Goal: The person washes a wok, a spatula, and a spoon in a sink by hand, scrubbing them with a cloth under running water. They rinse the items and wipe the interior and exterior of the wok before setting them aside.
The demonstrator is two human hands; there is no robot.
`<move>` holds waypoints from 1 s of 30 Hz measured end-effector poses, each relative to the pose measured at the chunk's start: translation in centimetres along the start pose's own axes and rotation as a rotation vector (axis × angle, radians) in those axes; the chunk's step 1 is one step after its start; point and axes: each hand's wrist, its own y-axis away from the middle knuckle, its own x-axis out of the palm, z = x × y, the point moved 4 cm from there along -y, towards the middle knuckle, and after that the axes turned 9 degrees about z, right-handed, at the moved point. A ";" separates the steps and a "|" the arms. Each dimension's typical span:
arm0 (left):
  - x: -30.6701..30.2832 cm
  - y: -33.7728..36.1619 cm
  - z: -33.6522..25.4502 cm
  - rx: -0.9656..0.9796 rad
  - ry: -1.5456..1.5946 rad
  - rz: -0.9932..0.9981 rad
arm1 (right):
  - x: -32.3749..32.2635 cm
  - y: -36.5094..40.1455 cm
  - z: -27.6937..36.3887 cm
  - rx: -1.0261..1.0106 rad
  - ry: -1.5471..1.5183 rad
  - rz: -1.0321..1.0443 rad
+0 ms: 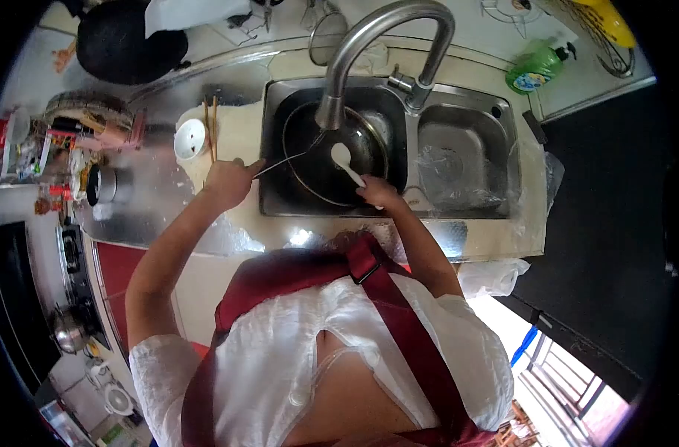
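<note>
My left hand [231, 183] is closed around a thin metal utensil [286, 159] at the left rim of the sink. Its slim shaft reaches over the basin, and its far end lies just under the faucet head [330, 113]. In my right hand [379, 192] is a white spoon [342, 158], gripped by the handle with its bowl up and to the left. Both utensils are above a dark round pan [309, 182] that sits in the left basin of the steel sink [271, 201].
Left of the sink are a white bowl [191, 140] with dark specks and wooden chopsticks [210, 127]. Clear plastic film [443, 175] lies in the right basin. A green pump bottle [534, 68] stands behind at right; a black wok [131, 48] is at the back left.
</note>
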 end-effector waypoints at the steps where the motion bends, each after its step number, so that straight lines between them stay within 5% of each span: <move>1: 1.4 0.6 -0.1 -0.009 0.017 0.008 | -0.1 0.1 0.0 0.017 0.044 -0.016; 9: 11.6 3.1 -3.4 -0.248 0.385 -0.004 | -1.8 -0.6 -2.2 0.197 0.334 -0.174; 16: 12.7 2.5 -5.1 -0.357 0.689 -0.186 | -2.5 -3.7 0.0 0.299 0.436 -0.205; 23: 13.1 2.2 -4.5 -0.403 0.728 -0.149 | 2.9 -3.5 7.7 0.152 0.506 0.058; 26: 13.4 2.1 -4.1 -0.414 0.751 -0.172 | 3.5 0.2 8.5 -0.077 0.662 0.083; 30: 13.3 1.5 -3.9 -0.423 0.778 -0.147 | -0.6 3.6 5.3 0.053 0.828 0.128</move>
